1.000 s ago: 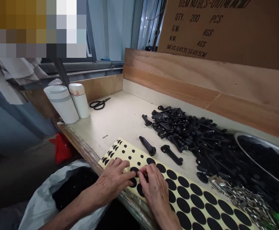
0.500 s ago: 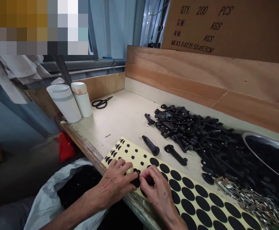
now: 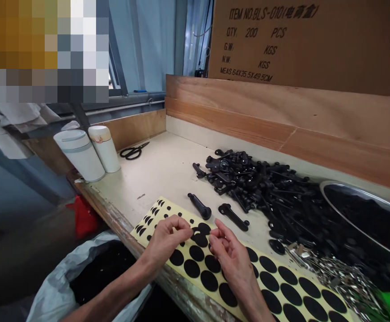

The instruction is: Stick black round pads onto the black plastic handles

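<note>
A pale yellow backing sheet (image 3: 188,243) with rows of black round stickers lies along the table's front edge. Over it, my left hand (image 3: 168,237) is closed in a pinch, with a black round sticker (image 3: 196,233) at its fingertips; it overlaps the dark circles behind, so its outline is hard to separate. My right hand (image 3: 231,257) hovers just to the right, thumb and fingers apart, and nothing shows in it. Beyond the sheet lie two black plastic arm-shaped parts, one on the left (image 3: 199,206) and one on the right (image 3: 234,217).
A heap of black parts (image 3: 248,174) spreads toward a metal basin (image 3: 322,190). Small metal pieces (image 3: 336,273) lie at right. Scissors (image 3: 134,151) and two white bottles (image 3: 81,154) stand far left. A lined bag (image 3: 54,273) hangs below the edge.
My hands have come apart from their shared pinch at the sheet. The left now pinches a sticker above it, and the right has loosened its fingers. The view has shifted slightly.
</note>
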The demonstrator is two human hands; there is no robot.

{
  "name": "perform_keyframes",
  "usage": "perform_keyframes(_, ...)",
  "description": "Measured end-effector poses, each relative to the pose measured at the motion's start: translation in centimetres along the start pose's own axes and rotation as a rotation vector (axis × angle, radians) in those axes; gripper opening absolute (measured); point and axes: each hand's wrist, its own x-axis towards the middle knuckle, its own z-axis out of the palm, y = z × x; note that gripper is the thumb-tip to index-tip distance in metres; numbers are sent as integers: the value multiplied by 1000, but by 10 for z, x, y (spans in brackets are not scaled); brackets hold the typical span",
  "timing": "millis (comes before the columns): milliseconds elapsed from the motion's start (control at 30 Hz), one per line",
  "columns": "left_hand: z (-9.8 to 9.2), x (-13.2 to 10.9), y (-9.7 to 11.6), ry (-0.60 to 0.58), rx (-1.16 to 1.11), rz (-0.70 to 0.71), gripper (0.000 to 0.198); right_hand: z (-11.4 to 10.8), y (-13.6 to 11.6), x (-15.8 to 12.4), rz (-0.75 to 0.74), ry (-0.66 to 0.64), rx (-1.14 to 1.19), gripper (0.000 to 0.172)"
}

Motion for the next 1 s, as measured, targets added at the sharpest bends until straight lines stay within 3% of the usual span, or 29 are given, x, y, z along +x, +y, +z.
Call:
perform_keyframes(133,23,2,4,-53,-239,-177,17,-16,-6,-2,125,-10,85,33)
perform_keyframes(267,43,4,9,-95,-212,-184,21,-24,-7,0,91,60,133,30)
perform_keyframes(367,52,11,11,-51,6,-3,30,-25,-6,-1,-99,197,-6,23)
perform_keyframes(500,53,37,6,183,447,367,34,-33,-8,-6,-513,409,-196,14)
perform_keyframes(533,52,45,4,178,501,392,40,-37,-9,-6,-523,470,-180,12)
perform_keyframes(600,48,62,-1,90,516,382,33,-45,-10,-4,-373,520,-87,12)
perform_keyframes(700,48,74,-3,-5,435,330,16,-50,-8,3,-48,429,136,25)
perform_keyframes(767,52,71,-2,-31,292,268,16,-47,-5,9,53,352,237,38)
perform_keyframes(900,66,47,-1,-162,-204,59,21,-41,2,15,37,220,300,61)
perform_keyframes(1000,72,32,-3,-278,-377,-44,22,-42,4,15,-75,218,230,61)
